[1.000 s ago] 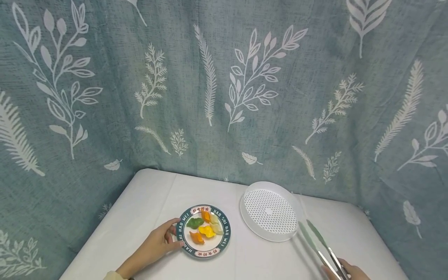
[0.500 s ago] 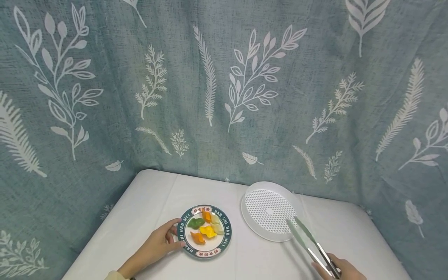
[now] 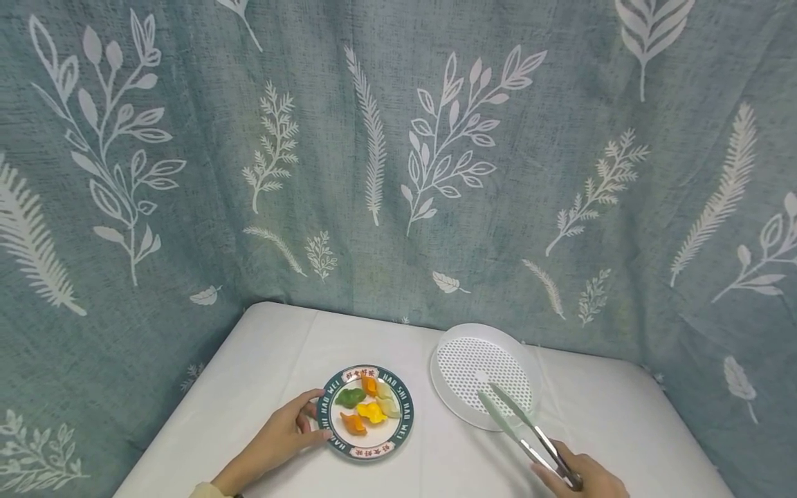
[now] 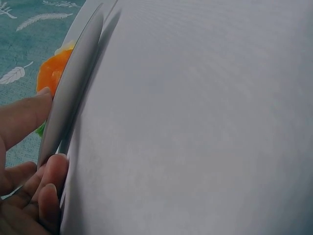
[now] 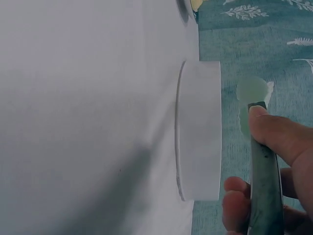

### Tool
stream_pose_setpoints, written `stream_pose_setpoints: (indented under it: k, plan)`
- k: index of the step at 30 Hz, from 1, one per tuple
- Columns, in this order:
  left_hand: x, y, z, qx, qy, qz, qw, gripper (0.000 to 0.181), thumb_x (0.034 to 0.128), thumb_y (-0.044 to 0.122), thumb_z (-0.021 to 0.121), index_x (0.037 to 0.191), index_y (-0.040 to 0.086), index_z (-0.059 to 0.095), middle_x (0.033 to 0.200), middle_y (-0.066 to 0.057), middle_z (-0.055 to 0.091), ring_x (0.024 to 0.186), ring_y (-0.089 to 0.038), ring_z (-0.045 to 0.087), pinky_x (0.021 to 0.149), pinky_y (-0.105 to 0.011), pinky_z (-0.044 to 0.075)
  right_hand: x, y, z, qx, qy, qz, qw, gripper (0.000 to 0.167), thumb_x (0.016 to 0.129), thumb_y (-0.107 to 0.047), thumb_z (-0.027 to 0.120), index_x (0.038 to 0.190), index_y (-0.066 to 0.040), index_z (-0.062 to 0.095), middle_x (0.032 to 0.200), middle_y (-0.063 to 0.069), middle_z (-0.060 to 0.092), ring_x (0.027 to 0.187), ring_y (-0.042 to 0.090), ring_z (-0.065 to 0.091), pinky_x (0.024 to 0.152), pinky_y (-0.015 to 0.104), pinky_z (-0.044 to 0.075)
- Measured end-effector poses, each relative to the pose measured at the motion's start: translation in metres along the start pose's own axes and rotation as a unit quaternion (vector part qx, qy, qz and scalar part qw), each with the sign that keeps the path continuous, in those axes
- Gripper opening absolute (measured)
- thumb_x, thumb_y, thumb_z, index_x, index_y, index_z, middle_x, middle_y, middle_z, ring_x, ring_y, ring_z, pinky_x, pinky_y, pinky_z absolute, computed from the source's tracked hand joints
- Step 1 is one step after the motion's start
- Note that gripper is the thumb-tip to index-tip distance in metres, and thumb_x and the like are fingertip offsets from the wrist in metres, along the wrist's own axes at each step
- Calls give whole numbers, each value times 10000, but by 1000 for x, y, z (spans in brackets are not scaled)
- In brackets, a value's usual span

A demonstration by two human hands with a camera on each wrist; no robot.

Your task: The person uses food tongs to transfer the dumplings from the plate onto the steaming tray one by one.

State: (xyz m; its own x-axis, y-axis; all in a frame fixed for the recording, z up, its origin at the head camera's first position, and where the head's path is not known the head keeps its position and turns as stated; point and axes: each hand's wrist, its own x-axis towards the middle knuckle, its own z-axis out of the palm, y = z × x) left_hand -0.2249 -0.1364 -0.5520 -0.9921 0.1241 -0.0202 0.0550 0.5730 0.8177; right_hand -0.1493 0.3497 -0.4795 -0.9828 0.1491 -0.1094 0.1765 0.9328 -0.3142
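Observation:
At the left of the table, my left hand (image 3: 283,432) grips the near-left rim of a green-bordered plate (image 3: 405,415). In the left wrist view the thumb lies on top of the plate (image 4: 76,81) and the fingers reach underneath. Several toy-like dumplings sit on it: a green one (image 3: 350,398), a yellow one (image 3: 372,413), orange ones (image 3: 353,424) and pale ones (image 3: 389,407). My right hand (image 3: 588,474) holds metal tongs (image 3: 543,446) with pale green tips, jaws slightly apart with nothing visible between them. Those tips are over a round white perforated steamer tray (image 3: 463,366).
A white cloth covers the table (image 3: 280,353). Blue-green curtain (image 3: 349,277) with white leaf prints hangs along the back and both sides. The steamer tray stands near the back edge, a hand's width or so right of the plate.
My right hand has moved left with the tongs, from beside the steamer tray to over it. The left hand stays at the plate's rim.

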Motion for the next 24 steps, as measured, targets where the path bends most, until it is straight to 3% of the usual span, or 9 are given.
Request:
stream_pose_setpoints:
  k: [8, 19, 24]
  plan:
    - [-1, -1, -1, -65, -55, 146, 9999, 845, 765, 391, 910, 1464, 99, 537, 985, 45, 604, 729, -138, 525, 607, -257, 456, -2, -20, 9, 321, 540, -190, 9978, 684, 825, -631, 764, 1286, -128, 716, 654, -29, 452, 593, 154, 435, 544, 327, 373]
    - [-1, -1, -1, -111, -105, 130, 9998, 842, 768, 377, 910, 1461, 81, 533, 1001, 27, 595, 740, -147, 516, 608, -256, 447, -1, -40, 20, 319, 900, -709, 9929, 607, 832, -612, 778, 1253, -175, 740, 666, -68, 447, 582, 114, 414, 546, 293, 349]
    - [0, 0, -2, -102, -89, 129, 9998, 838, 768, 369, 912, 1458, 81, 534, 998, 22, 590, 739, -147, 515, 605, -257, 446, 2, -47, 27, 336, 837, -832, 9924, 610, 817, -611, 790, 1249, -181, 746, 669, -85, 460, 582, 105, 419, 548, 289, 361]
